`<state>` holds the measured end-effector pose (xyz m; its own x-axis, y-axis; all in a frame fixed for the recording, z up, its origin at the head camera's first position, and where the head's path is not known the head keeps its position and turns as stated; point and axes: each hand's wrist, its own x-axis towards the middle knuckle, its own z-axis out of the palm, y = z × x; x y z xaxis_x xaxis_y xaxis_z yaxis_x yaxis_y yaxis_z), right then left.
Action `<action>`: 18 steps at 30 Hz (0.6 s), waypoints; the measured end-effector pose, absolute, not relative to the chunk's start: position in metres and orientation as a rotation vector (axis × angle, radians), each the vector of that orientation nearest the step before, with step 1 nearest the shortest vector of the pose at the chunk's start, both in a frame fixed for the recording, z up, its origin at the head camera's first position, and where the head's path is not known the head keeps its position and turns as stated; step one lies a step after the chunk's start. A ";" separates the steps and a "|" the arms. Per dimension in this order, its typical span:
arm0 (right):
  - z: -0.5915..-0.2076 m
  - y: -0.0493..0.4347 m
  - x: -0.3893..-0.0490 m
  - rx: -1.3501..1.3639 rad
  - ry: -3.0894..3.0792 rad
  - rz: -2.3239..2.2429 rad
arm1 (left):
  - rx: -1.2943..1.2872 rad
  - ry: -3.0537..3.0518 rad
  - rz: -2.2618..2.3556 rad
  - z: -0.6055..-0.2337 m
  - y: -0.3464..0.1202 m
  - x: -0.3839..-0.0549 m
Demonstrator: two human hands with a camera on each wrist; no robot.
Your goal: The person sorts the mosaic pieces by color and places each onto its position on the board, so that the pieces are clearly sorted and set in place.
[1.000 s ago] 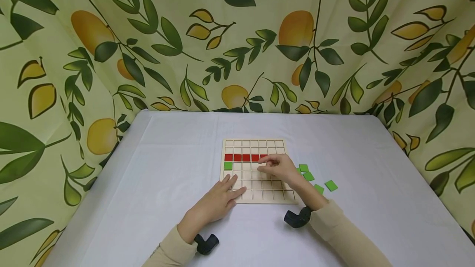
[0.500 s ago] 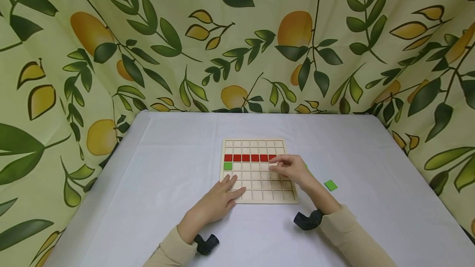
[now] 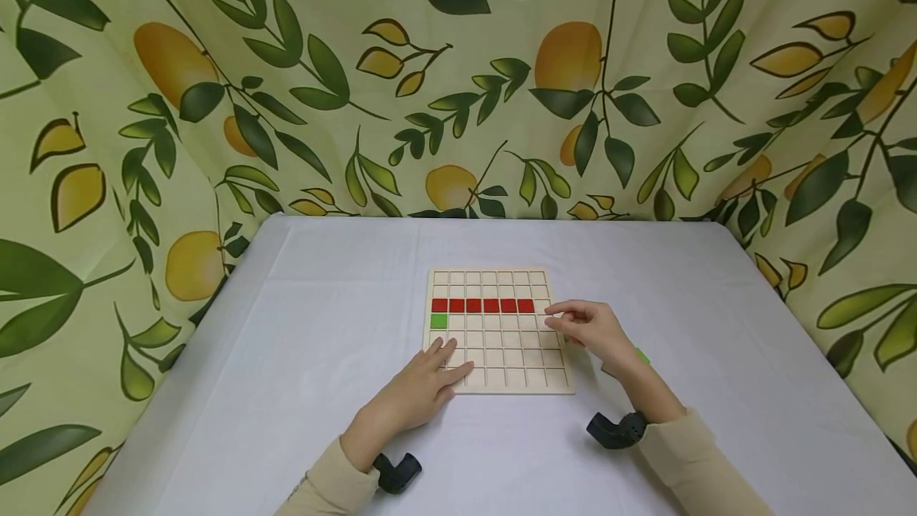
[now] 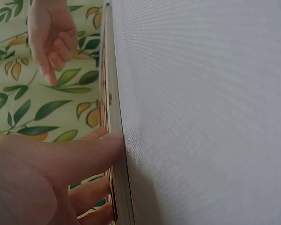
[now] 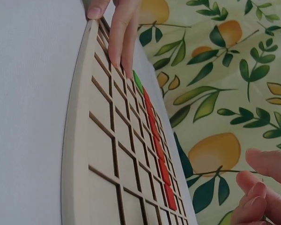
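Observation:
A pale wooden grid board (image 3: 494, 338) lies on the table. Red square tiles (image 3: 473, 306) fill most of one row, leaving its rightmost cell bare. One green tile (image 3: 438, 321) sits just below the row's left end. My left hand (image 3: 419, 388) rests on the board's near left corner with fingers spread; in the left wrist view its thumb (image 4: 96, 154) touches the board's side edge. At the right edge, my right hand (image 3: 591, 330) hovers with thumb and index finger apart. Nothing shows between its fingers (image 5: 253, 187) in the right wrist view.
A loose green tile (image 3: 642, 356) peeks out behind the right wrist. White cloth (image 3: 344, 285) covers the table, and a leaf-and-fruit patterned curtain (image 3: 286, 142) surrounds its far side. Each wrist carries a black camera mount (image 3: 616, 430).
My right hand has moved right, from over the red row to the board's right edge, uncovering the row's end. Its wrist now hides most loose green tiles. My left hand stays put.

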<state>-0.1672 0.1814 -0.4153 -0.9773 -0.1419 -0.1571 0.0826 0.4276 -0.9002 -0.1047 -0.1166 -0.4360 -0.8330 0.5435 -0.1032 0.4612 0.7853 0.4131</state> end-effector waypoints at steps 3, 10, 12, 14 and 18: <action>-0.413 0.187 -0.166 -0.026 2.469 -1.583 | 0.788 2.761 0.557 -0.436 -0.117 -0.105; -0.413 0.199 -0.165 -0.030 2.500 -1.569 | 0.784 2.754 0.565 -0.434 -0.117 -0.104; -0.413 0.203 -0.165 -0.033 2.518 -1.553 | 0.790 2.754 0.562 -0.434 -0.117 -0.104; -0.414 0.207 -0.165 -0.030 2.536 -1.522 | 0.795 2.755 0.561 -0.435 -0.117 -0.104; -0.413 0.216 -0.165 -0.021 2.563 -1.459 | 0.799 2.759 0.556 -0.435 -0.117 -0.105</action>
